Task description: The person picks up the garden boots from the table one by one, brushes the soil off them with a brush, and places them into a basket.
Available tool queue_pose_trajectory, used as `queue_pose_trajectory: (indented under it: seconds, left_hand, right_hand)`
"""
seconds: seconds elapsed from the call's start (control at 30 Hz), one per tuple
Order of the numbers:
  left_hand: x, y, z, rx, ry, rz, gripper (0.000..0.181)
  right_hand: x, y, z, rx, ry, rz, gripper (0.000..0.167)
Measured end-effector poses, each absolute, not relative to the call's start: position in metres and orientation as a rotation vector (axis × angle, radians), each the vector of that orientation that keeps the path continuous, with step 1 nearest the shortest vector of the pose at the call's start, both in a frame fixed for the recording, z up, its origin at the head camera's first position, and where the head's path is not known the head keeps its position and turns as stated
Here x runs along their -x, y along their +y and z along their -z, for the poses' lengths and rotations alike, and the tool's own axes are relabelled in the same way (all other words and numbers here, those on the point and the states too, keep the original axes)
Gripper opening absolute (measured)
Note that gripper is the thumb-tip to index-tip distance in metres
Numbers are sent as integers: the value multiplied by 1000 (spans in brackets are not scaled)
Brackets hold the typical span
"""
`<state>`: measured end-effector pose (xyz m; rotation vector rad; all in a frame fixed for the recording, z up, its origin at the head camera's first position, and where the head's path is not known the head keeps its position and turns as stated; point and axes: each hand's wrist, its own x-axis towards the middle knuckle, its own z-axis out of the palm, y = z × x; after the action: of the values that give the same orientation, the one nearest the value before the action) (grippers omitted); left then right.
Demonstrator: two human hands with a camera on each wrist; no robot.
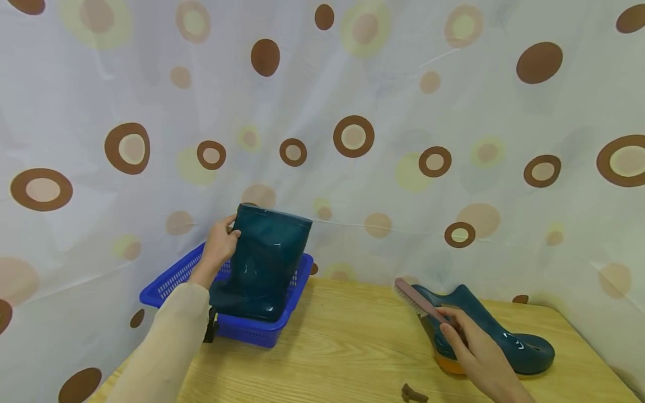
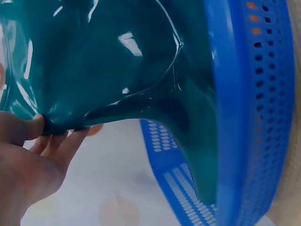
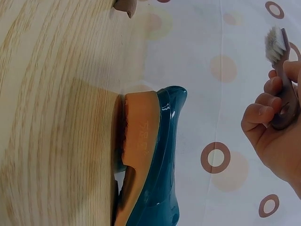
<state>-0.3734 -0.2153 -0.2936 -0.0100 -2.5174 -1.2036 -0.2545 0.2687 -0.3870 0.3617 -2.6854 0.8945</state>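
On the left, a dark green rubber boot (image 1: pixel 269 252) stands in a blue plastic basket (image 1: pixel 247 331), its shaft leaning slightly right. My left hand (image 1: pixel 220 246) pinches the edge of the shaft near the top, thumb on one face and fingers behind, as the left wrist view shows (image 2: pixel 35 165). A brush (image 1: pixel 418 299) with a pinkish-brown handle and pale bristles is gripped in my right hand (image 1: pixel 476 350). Behind that hand a second green boot (image 1: pixel 524 347) with an orange sole (image 3: pixel 141 132) lies on the table; the hand hides part of it.
The wooden table (image 1: pixel 347 347) runs up to a spotted curtain (image 1: pixel 322 101) behind. A small brown lump (image 1: pixel 414 393) lies at the table's front edge, left of the right hand. The basket's raised rim surrounds the standing boot.
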Motion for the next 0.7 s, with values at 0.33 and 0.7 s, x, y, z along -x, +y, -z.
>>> queue_pose_trajectory:
  seconds: [0.33,0.7]
  left_hand:
    - [380,-228,318,-86,-2540,979,63]
    - [384,-217,347,-124,-2778,743,79]
  right_hand:
    - [256,270,385,-371,-2683,-902,39]
    - [257,271,386,-337,-2753,-938,43]
